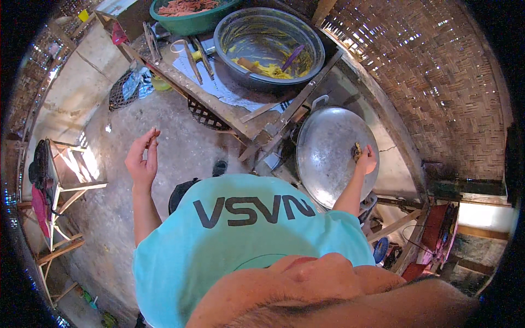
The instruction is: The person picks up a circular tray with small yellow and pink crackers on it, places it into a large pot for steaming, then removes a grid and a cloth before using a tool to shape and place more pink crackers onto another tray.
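Observation:
My right hand is closed on a small dark knob of a large round metal lid. The lid is dull silver and lies to the right of the wooden table; what is beneath it is mostly hidden, though a looped metal handle shows at its far edge. On the left, my left hand is raised over the floor, away from the table. Its thumb and fingertips are pinched together, and anything between them is too small to make out.
On the wooden table stand a big dark basin smeared with yellow paste, with a purple-handled utensil inside, and a green basin of orange-pink pieces. Wooden tongs lie nearby. A woven wall rises right; a wooden frame stands left.

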A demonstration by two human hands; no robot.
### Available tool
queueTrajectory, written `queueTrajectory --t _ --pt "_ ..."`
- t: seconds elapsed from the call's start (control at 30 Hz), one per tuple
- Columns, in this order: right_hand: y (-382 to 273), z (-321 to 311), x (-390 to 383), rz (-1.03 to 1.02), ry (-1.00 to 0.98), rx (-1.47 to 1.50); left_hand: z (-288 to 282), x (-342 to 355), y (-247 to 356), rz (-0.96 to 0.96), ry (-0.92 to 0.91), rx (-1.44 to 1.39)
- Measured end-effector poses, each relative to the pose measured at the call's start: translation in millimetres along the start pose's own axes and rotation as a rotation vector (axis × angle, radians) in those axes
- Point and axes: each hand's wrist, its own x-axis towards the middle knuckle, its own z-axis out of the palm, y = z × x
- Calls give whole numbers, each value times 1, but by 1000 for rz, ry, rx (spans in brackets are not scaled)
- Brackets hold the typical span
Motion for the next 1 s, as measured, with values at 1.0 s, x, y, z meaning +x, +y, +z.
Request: queueTrajectory --t 1.0 --pt "-28 1 -74 -754 45 -493 25 -3 22 -18 -45 18"
